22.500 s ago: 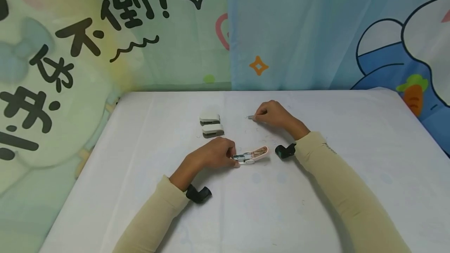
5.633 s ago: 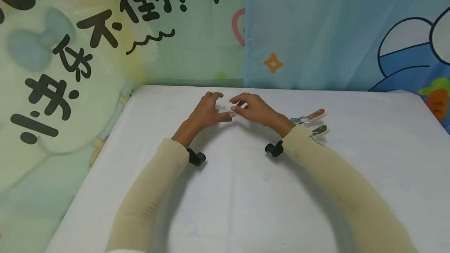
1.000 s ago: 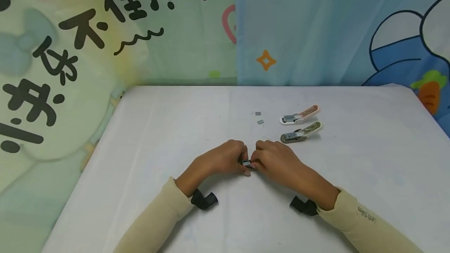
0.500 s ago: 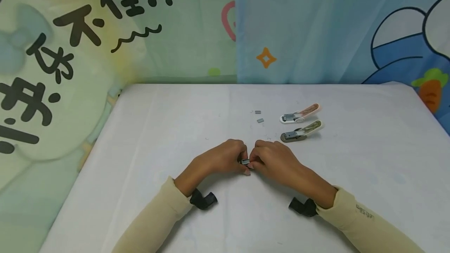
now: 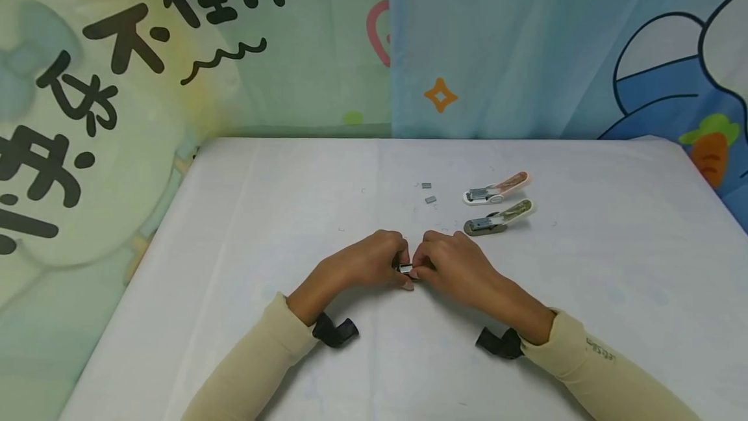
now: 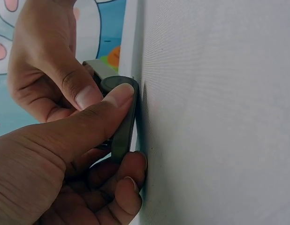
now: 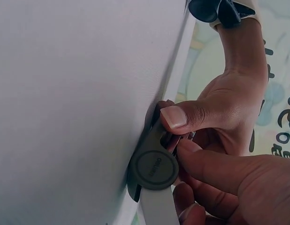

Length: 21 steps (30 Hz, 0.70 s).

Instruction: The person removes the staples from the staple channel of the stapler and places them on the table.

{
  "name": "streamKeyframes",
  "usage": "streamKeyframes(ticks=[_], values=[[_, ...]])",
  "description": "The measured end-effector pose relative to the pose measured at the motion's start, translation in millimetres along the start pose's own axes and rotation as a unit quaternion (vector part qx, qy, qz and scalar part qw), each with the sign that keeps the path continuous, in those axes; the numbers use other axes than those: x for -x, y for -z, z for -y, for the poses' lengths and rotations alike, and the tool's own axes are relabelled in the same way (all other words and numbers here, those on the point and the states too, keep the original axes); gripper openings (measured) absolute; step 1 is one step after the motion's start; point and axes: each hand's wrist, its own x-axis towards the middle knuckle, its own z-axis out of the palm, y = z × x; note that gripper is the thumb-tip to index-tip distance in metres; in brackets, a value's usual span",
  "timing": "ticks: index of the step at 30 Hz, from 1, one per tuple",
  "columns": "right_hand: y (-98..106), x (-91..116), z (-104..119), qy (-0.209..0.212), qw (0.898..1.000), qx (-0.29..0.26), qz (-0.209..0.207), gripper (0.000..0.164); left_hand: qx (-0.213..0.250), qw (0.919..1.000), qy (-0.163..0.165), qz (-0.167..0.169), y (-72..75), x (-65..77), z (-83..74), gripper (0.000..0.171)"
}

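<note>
Both hands meet over a small dark grey and white stapler (image 7: pixel 156 168) near the middle of the table; only a metal bit of it shows between them in the head view. My left hand (image 5: pixel 374 262) grips its dark base, thumb along one side and fingers curled on the other, as the left wrist view shows. With thumb and curled fingers, my right hand (image 5: pixel 461 268) pinches the stapler at its metal staple channel; the fingertips hide the exact contact. The white top arm (image 7: pixel 159 206) is swung away from the base.
Right of centre lie two opened staplers, one pink and white (image 5: pixel 497 189), one grey-green and white (image 5: pixel 498 218). Left of them are two short staple strips (image 5: pixel 426 185) (image 5: pixel 430 200). Loose staples dot the white tabletop (image 5: pixel 280 200). Printed curtains hang behind.
Since the oldest frame, the pink stapler was set down at right and another opened stapler placed by it. The hands have come forward with a third. Over the last second, the hands barely shift.
</note>
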Motion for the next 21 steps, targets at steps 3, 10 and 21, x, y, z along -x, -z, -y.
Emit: streamKeyframes(ticks=[3, 10, 21], values=[[-1, -1, 0, -0.002, 1.0, -0.012, -0.006, 0.01, 0.0, 1.0, 0.0, -0.002, -1.0, -0.1, 1.5, 0.027], [-1, -1, 0, -0.003, 1.0, -0.026, 0.001, 0.008, 0.002, 1.0, 0.001, -0.001, -0.7, -0.2, 2.4, 0.027], [9, 4, -2, 0.061, 0.997, 0.041, 0.031, 0.013, -0.007, 0.9998, 0.017, 0.004, 0.4, 0.6, -0.5, 0.027]])
